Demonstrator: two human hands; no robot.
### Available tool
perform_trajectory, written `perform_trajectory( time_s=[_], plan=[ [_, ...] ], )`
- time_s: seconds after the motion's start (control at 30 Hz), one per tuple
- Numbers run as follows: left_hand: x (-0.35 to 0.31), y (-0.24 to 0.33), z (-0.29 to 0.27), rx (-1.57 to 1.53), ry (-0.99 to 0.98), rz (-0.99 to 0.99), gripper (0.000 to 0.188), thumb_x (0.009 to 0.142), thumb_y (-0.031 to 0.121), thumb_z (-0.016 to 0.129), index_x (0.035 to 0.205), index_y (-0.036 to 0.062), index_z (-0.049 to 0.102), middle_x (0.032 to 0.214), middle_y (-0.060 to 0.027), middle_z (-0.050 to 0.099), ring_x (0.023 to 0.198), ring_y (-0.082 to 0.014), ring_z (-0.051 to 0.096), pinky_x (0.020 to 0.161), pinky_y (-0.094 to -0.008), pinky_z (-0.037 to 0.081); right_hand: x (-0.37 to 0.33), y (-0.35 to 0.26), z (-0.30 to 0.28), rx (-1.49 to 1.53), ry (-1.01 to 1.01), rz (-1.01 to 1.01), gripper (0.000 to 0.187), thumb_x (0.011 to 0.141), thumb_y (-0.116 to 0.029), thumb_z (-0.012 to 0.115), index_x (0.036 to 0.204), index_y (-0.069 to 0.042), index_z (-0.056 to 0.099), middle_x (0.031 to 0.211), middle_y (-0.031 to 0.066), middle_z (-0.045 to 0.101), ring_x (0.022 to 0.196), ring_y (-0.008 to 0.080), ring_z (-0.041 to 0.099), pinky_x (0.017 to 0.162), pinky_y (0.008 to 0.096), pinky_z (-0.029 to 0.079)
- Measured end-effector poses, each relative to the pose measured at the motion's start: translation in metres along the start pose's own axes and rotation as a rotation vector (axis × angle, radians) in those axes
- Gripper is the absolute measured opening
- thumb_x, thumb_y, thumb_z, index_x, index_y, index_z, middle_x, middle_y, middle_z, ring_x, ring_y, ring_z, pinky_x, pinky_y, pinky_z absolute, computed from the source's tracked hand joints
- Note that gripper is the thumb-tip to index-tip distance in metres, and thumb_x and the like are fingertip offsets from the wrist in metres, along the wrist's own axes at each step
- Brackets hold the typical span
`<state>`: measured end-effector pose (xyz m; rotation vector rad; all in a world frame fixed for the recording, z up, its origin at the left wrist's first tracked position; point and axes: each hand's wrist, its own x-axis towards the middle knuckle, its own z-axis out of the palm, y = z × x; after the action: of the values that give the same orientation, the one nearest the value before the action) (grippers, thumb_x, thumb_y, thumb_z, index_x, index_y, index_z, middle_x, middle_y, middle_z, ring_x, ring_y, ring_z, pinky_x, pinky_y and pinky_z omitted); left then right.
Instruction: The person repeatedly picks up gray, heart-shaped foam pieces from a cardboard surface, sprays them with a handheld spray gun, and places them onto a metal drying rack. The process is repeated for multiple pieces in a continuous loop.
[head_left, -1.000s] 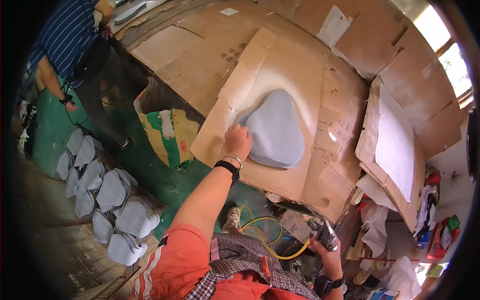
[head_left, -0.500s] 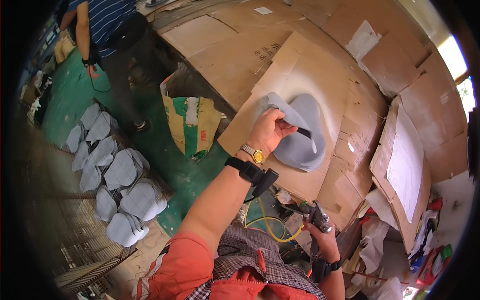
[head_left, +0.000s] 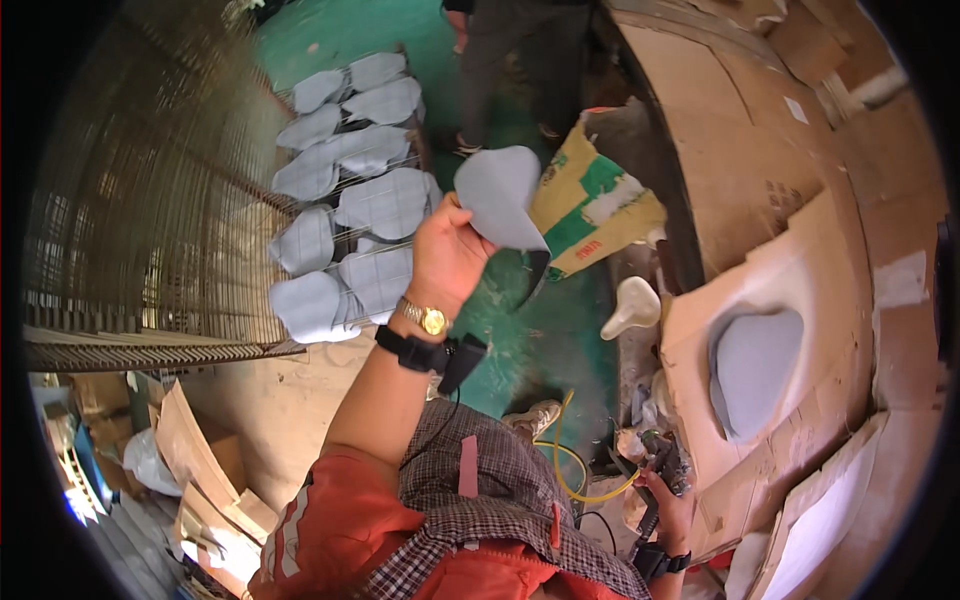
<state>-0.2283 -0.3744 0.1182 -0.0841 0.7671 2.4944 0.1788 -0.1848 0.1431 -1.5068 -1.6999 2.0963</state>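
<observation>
My left hand (head_left: pixel 448 255) pinches the near edge of a grey saddle-shaped piece (head_left: pixel 500 190), its broad face up and a thin dark edge hanging at its lower right. It is held in the air between the wire rack and the cardboard-covered table. At the lower right, my right hand (head_left: pixel 668 512) is closed round a spray gun (head_left: pixel 663 460), partly hidden by the fingers; a yellow hose (head_left: pixel 598 497) runs beside it. Another grey saddle-shaped piece (head_left: pixel 762 365) lies on a cardboard sheet (head_left: pixel 690 345) with pale spray around it.
Several similar grey pieces (head_left: pixel 385 203) sit in rows on a wire rack (head_left: pixel 345 180) to the left. A yellow-green sack (head_left: pixel 590 215) stands beyond my left hand. A cream saddle-like piece (head_left: pixel 632 307) rests by the table edge. Another person's legs (head_left: pixel 520 70) are at the far side.
My view has turned left. My left hand has carried the grey piece off the cardboard, leftward toward the rack. My right hand still holds the spray gun.
</observation>
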Motion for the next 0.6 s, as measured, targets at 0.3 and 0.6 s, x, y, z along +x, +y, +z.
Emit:
perform_trajectory(
  time_s=[0.3,0.6],
  plan=[
    [-0.021,0.034,-0.289,0.215,0.475,0.27,0.033,0.079,0.01,0.051,0.113,0.0103,0.056,0.107,-0.0059,0.06,0.086,-0.021,0.057,0.079,-0.043,0.053,0.041,0.013,0.075,-0.188,-0.202,0.075,0.038,0.08,0.002,0.066,0.116,0.002,0.054,0.089,0.0058,0.062,0.08,0.0141,0.062,0.074,0.0307,0.056],
    [-0.079,-0.042,-0.546,0.146,1.162,-0.114,0.07,0.082,0.0,0.057,0.143,0.0104,0.023,0.102,-0.0147,0.055,0.071,-0.0297,0.065,0.055,-0.035,0.056,0.061,0.042,0.102,-0.288,-0.233,0.16,0.039,0.081,0.001,0.066,0.117,0.002,0.053,0.092,0.0072,0.062,0.086,0.0157,0.062,0.075,0.0329,0.057]
  ],
)
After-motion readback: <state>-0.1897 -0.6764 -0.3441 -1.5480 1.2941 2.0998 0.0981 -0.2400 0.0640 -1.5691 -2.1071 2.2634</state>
